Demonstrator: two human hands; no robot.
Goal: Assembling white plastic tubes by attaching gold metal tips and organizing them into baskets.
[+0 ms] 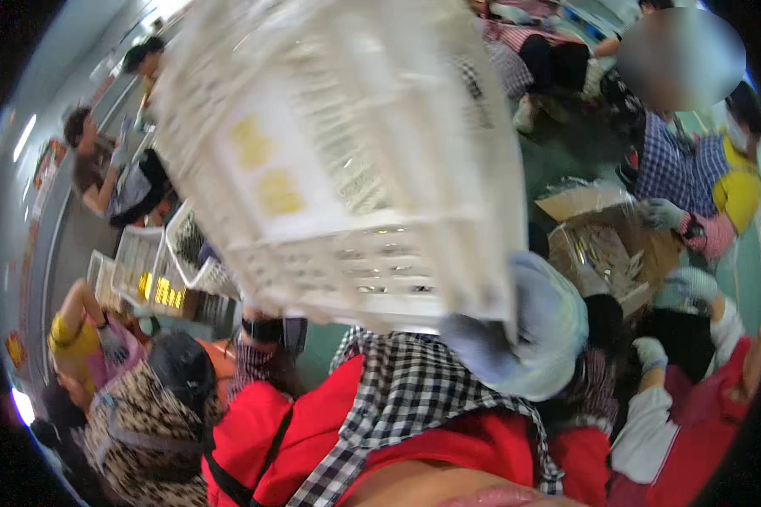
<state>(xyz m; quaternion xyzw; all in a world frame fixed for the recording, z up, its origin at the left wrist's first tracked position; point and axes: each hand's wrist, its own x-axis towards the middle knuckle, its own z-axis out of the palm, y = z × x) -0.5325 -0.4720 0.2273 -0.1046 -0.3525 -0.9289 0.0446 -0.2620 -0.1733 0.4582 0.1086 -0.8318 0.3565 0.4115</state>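
Note:
A large white plastic crate (380, 245) with slotted walls is raised in front of me, tilted and blurred by motion, filling the upper middle of the head view. Yellow printing marks one of its faces. My right hand (537, 329), in a pale glove with dark grey fingertips, grips the crate's lower right corner. At the lower left edge of the crate, my left forearm (258, 346) shows in a dark checked sleeve. The crate hides the fingers of my left hand.
White crates (139, 262) stand at the left, one holding yellow-lit items. An open cardboard box (604, 253) of thin packaged items lies at the right. People in aprons and gloves sit close on both sides, one in a leopard-print cap (148, 422) near my left.

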